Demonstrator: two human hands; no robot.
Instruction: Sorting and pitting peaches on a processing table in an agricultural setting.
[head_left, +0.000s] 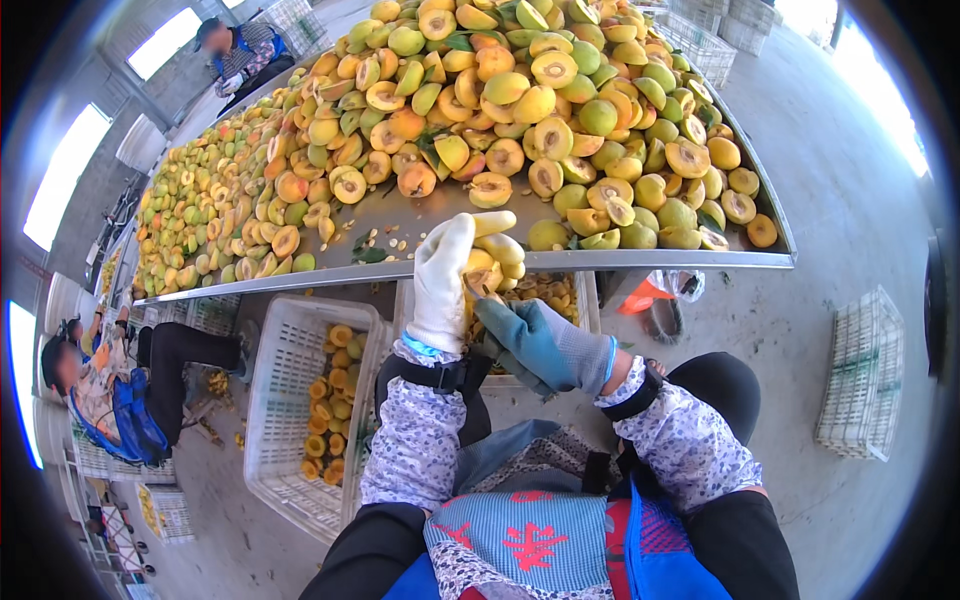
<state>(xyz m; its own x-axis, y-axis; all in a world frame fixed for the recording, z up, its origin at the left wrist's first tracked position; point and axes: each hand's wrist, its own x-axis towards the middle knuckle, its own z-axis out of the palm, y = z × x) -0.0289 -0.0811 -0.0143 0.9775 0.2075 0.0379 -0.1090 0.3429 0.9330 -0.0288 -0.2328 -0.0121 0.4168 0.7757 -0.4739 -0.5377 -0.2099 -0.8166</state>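
My left hand (450, 277), in a white and yellowish glove, holds a yellow halved apricot-like fruit (482, 271) just off the near rim of a metal table. My right hand (547, 337), in a grey and teal coated glove, is closed on a small tool; only a bit of its metal (472, 288) shows against the fruit, and its handle is hidden. Heaped on the metal table (442, 217) are many fruits (551, 67), halved and whole, some with pits showing. Loose seeds or pits (390, 241) and leaves lie on its bare part.
Below the table's rim stand a white plastic crate (277, 420) with halved fruit and another crate (589, 300) under my hands. At the right is a white crate (859, 375). One person (124, 405) sits at the left, another (247, 52) at the table's far left. A red-and-clear bag (643, 294) is under the table.
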